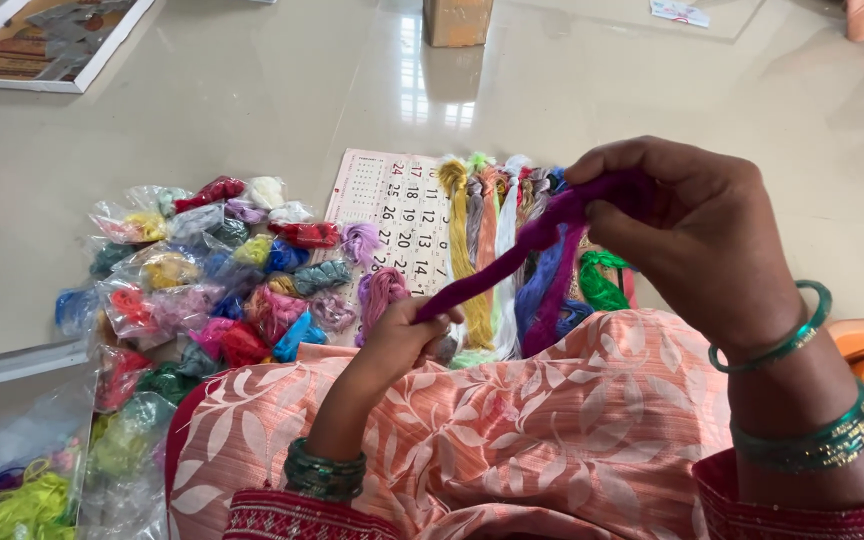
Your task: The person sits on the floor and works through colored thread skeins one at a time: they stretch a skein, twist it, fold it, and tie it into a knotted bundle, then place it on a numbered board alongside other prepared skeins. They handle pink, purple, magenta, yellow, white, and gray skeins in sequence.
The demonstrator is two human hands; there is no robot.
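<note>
1. The right hand (697,240) is curled shut around the upper end of a purple skein of thread (512,262), gripping it above the calendar sheet (397,205).
2. The left hand (407,335) is closed on the skein's lower end, just below the calendar sheet; the skein runs taut between the two hands.
3. One row of long skeins (482,230) in yellow, orange, white, blue and green lies on the calendar sheet's right edge.
4. Many small bagged thread bundles (202,280), too many to count, lie on the floor (252,110) left of the calendar sheet.
5. One cardboard box (457,20) stands beyond the calendar sheet.
</note>
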